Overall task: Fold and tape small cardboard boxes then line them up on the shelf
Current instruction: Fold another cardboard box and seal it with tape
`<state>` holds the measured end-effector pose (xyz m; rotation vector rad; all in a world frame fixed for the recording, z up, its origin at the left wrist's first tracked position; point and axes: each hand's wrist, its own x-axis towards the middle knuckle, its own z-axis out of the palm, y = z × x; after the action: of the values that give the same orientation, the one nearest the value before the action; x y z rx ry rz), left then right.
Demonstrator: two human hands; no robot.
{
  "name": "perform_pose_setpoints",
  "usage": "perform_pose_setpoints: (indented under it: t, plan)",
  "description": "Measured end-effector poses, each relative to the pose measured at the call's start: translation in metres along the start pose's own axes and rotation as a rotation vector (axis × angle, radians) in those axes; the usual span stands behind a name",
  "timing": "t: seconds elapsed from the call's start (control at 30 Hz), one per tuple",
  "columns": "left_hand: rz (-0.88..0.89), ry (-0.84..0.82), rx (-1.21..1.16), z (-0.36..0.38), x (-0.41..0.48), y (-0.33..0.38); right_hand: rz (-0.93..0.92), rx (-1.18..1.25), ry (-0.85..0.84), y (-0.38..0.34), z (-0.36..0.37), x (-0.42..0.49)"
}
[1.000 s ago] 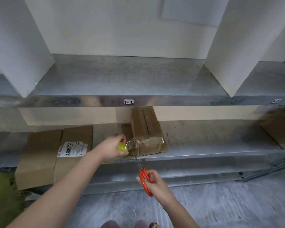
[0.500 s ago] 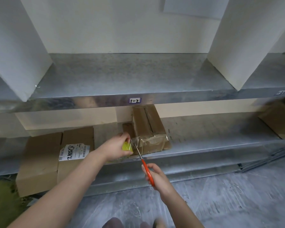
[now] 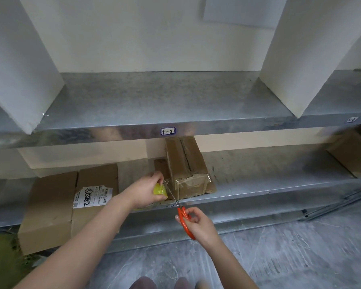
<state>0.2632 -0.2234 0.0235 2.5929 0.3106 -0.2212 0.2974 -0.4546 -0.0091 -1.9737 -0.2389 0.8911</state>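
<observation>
Cardboard box point(image 3: 186, 170) sits at the front edge of the lower shelf point(image 3: 258, 184), near its middle, with clear tape across its near end. Left grip point(image 3: 144, 192) curls round a yellow tape roll point(image 3: 159, 189) just beside the box. Right grip point(image 3: 198, 224), fingers curled on the handles, holds orange scissors point(image 3: 184, 220), blades at the tape strip between roll and box.

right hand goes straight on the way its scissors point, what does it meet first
Likely the clear tape strip stretched from the yellow tape roll to the cardboard box; depth unclear.
</observation>
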Motion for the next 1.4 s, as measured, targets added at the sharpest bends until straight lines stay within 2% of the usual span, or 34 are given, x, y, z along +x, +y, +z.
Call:
perform_pose_setpoints:
  t: [0.17, 0.27, 0.33, 0.43, 0.53, 0.6, 0.77, 1.03, 1.17, 1.3, 1.4]
  plan:
    - [-0.023, 0.019, 0.006, 0.0, -0.002, -0.001, -0.107, -0.434, 0.072, 0.017, -0.009, 0.009]
    - [-0.043, 0.022, 0.001, 0.001, -0.004, -0.002, -0.266, -0.798, 0.27, 0.027, -0.029, 0.009]
    - [-0.052, 0.03, 0.002, 0.002, -0.005, -0.001, -0.334, -0.946, 0.365, 0.033, -0.051, 0.007]
    - [-0.069, 0.037, 0.003, 0.002, -0.005, 0.005, -0.353, -0.989, 0.504, 0.045, -0.089, 0.004]
    - [-0.093, 0.048, -0.008, 0.002, -0.006, 0.011, -0.302, -0.894, 0.65, 0.057, -0.122, 0.007]
    - [-0.111, 0.061, -0.011, 0.002, -0.006, 0.015, -0.257, -0.836, 0.688, 0.063, -0.139, 0.019]
    - [-0.175, 0.062, -0.009, 0.008, -0.009, 0.021, -0.14, -0.785, 0.551, 0.062, -0.162, 0.068]
    - [-0.285, 0.107, -0.031, 0.02, -0.017, 0.026, -0.093, -0.825, 0.298, 0.067, -0.178, 0.13]
    - [-0.319, 0.122, -0.03, 0.025, -0.017, 0.026, -0.188, -0.909, 0.226, 0.071, -0.181, 0.133]
    - [-0.313, 0.136, -0.043, 0.026, -0.015, 0.027, -0.296, -0.97, 0.268, 0.068, -0.183, 0.114]
    - [-0.293, 0.14, -0.044, 0.026, -0.014, 0.028, -0.462, -0.942, 0.296, 0.058, -0.177, 0.088]
